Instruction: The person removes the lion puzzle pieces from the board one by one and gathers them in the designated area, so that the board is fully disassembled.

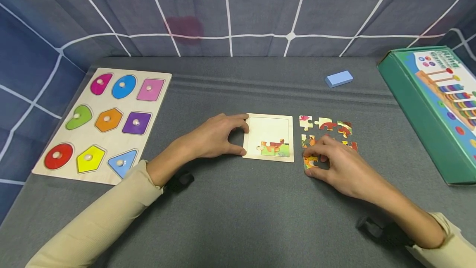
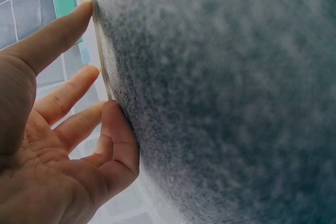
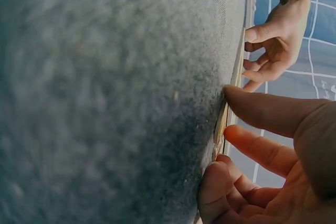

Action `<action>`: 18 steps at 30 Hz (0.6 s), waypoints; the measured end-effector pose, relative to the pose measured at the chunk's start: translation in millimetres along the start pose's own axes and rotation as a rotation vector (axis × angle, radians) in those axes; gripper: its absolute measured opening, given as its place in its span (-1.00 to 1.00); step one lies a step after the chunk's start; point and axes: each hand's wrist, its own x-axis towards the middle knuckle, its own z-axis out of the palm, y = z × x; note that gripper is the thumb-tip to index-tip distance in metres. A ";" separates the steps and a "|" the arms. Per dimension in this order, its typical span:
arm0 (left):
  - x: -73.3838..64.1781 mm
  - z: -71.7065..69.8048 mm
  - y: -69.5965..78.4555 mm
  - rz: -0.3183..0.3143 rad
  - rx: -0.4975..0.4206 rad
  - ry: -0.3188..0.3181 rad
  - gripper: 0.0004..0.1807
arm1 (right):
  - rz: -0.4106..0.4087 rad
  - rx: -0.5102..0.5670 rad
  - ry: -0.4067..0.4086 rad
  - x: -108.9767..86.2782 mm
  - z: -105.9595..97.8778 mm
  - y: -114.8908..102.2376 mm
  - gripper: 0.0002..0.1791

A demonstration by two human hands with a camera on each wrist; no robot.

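A square wooden puzzle tray (image 1: 269, 129) lies flat, with joined green and red pieces (image 1: 280, 149) in its lower right. My left hand (image 1: 213, 135) holds its left edge, thumb near the bottom corner and fingertips near the top one. Just right of the tray, my right hand (image 1: 340, 164) pinches a yellow-orange jigsaw piece (image 1: 310, 161) between thumb and index finger. Several loose jigsaw pieces (image 1: 325, 124) lie beyond this hand, some partly hidden under it. In the right wrist view, the fingertips (image 3: 233, 98) are down at the thin wooden edge.
At left lies a wooden peg board (image 1: 119, 139) with coloured knobbed shapes. A blue block (image 1: 339, 79) rests at the back right. The green toy box (image 1: 416, 119) stands along the right side. Behind the grey table (image 1: 238, 218) hangs a blue checked cloth (image 1: 260, 7).
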 end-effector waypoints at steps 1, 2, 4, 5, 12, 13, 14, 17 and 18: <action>0.0 -0.1 -0.1 0.000 0.001 -0.001 -0.52 | 0.002 -0.003 0.001 -0.3 -0.3 -0.6 -0.63; -0.1 -0.3 -0.1 0.000 0.001 -0.001 -0.52 | 0.003 -0.006 0.005 -0.5 -0.5 -1.5 -0.62; 0.0 -0.4 -0.2 -0.001 0.000 -0.003 -0.52 | 0.006 -0.002 0.018 -0.4 -1.4 -4.3 -0.61; 0.1 -0.4 -0.2 -0.001 0.000 -0.003 -0.52 | 0.003 0.004 0.029 0.1 -1.6 -6.2 -0.61; -0.9 -1.0 -0.5 -0.015 -0.003 -0.005 -0.52 | -0.066 0.086 0.079 17.1 4.7 -26.0 -0.61; -0.8 -1.1 -0.6 -0.014 -0.003 -0.005 -0.52 | -0.079 0.094 0.073 20.8 6.6 -28.5 -0.61; -0.7 -1.1 -0.6 -0.011 -0.004 -0.005 -0.52 | -0.092 0.099 0.065 24.6 8.6 -30.8 -0.61; 0.1 -0.8 -0.5 -0.003 -0.003 -0.007 -0.52 | -0.124 0.102 0.049 34.8 13.8 -35.9 -0.58; 0.2 -0.7 -0.4 -0.002 -0.003 -0.007 -0.52 | -0.127 0.101 0.044 37.8 15.4 -37.1 -0.58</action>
